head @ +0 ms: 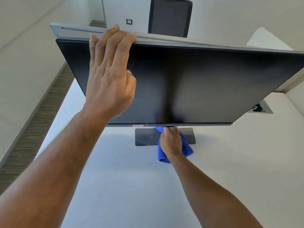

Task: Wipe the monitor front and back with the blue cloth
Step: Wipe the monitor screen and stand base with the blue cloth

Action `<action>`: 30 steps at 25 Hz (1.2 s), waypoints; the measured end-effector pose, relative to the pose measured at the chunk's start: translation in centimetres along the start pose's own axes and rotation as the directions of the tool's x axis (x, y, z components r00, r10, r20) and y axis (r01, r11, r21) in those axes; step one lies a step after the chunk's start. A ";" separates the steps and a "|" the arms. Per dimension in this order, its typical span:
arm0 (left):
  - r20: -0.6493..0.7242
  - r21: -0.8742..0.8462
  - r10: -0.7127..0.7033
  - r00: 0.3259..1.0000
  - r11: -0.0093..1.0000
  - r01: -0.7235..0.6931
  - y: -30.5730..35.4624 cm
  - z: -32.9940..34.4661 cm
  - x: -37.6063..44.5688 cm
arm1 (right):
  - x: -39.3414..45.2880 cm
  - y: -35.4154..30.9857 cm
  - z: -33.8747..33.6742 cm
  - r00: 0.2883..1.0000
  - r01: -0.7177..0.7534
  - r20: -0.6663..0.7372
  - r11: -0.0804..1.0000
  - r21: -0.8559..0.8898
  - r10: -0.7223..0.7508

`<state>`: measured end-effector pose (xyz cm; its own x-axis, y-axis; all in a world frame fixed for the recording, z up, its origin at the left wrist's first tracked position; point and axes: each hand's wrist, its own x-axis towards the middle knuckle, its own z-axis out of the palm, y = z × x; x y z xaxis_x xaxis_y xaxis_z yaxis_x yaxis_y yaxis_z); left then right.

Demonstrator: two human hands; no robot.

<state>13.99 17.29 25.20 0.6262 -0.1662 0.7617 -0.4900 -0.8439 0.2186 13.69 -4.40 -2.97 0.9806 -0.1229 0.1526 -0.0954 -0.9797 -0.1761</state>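
Note:
A black monitor (205, 83) with a dark, switched-off screen stands on a flat rectangular base (144, 137) on the white desk. My left hand (110, 71) lies over the screen's upper left part, its fingers hooked over the top edge. My right hand (171, 142) is down at the middle of the bottom bezel, shut on the blue cloth (187, 149). The cloth is bunched under the palm and touches the lower bezel. It hangs in front of the base and hides the base's middle.
The white desk (123, 186) stretches toward me. A grey partition rail (75, 30) runs behind the monitor. A dark mesh office chair (170, 15) stands beyond it. A cable cut-out (259, 108) is in the desk at the right. Striped carpet (37, 119) lies left.

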 end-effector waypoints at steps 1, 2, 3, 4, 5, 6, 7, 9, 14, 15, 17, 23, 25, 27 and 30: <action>-0.005 -0.001 -0.001 1.000 1.000 0.001 0.1 0.1 0.0 | 0.4 1.0 -0.3 0.997 -0.073 0.002 0.997 0.003 0.073; -0.012 -0.005 -0.001 1.000 1.000 0.001 0.2 0.2 0.1 | 1.1 1.5 -0.6 0.987 -0.151 0.054 0.989 0.006 0.151; -0.018 -0.009 -0.002 1.000 1.000 0.002 0.3 0.4 0.2 | 1.9 1.5 -0.8 0.976 -0.184 0.110 0.982 -0.033 0.186; -0.024 -0.011 -0.005 1.000 1.000 0.004 0.4 0.5 0.3 | 2.5 1.0 -0.8 0.973 -0.178 0.141 0.982 -0.060 0.185; -0.030 -0.009 -0.009 1.000 1.000 0.008 0.4 0.6 0.3 | 2.8 0.0 -1.0 0.964 -0.173 0.187 0.981 -0.084 0.186; -0.033 -0.005 -0.010 0.999 1.000 0.010 0.5 0.6 0.3 | 2.6 -1.4 -1.3 0.960 -0.150 0.217 0.981 -0.125 0.174; -0.035 -0.002 -0.009 0.999 1.000 0.009 0.5 0.6 0.3 | 2.2 -2.5 -1.4 0.960 -0.139 0.221 0.980 -0.145 0.169; -0.039 -0.004 -0.007 0.999 1.000 0.006 0.4 0.7 0.2 | 1.5 -2.9 -1.1 0.980 -0.111 0.151 0.984 -0.141 0.132; -0.075 -0.013 -0.022 0.997 1.000 0.021 0.7 1.2 0.6 | 0.7 0.7 0.7 0.999 0.032 -0.041 0.997 0.065 -0.029; -0.080 -0.012 -0.025 0.997 1.000 0.024 0.9 1.4 0.6 | 0.5 0.5 1.0 0.994 0.092 -0.061 0.994 0.062 -0.089; -0.087 -0.015 -0.032 0.996 0.999 0.031 1.1 1.5 0.5 | 0.7 -0.2 1.1 0.987 0.135 -0.096 0.987 0.089 -0.126; -0.120 -0.015 -0.029 0.992 1.000 0.027 1.0 1.6 0.5 | 1.9 0.7 0.3 0.936 0.351 0.045 0.934 -0.061 -0.349; -0.125 -0.013 -0.037 0.991 0.999 0.036 1.0 1.8 0.6 | 2.5 0.7 -0.4 0.913 0.408 0.061 0.911 -0.058 -0.404; -0.124 -0.008 -0.041 0.991 0.999 0.041 0.9 1.7 0.5 | 3.0 0.8 -1.1 0.919 0.394 0.024 0.918 -0.054 -0.393; -0.114 -0.009 -0.035 0.993 0.999 0.035 0.9 1.5 0.4 | 2.3 2.3 -0.6 0.957 0.291 0.036 0.949 -0.123 -0.289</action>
<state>14.72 15.70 24.73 0.5699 -0.0770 0.8181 -0.4736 -0.8443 0.2505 15.58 -7.07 -2.44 0.9719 0.1710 0.1617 0.1737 -0.9848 -0.0029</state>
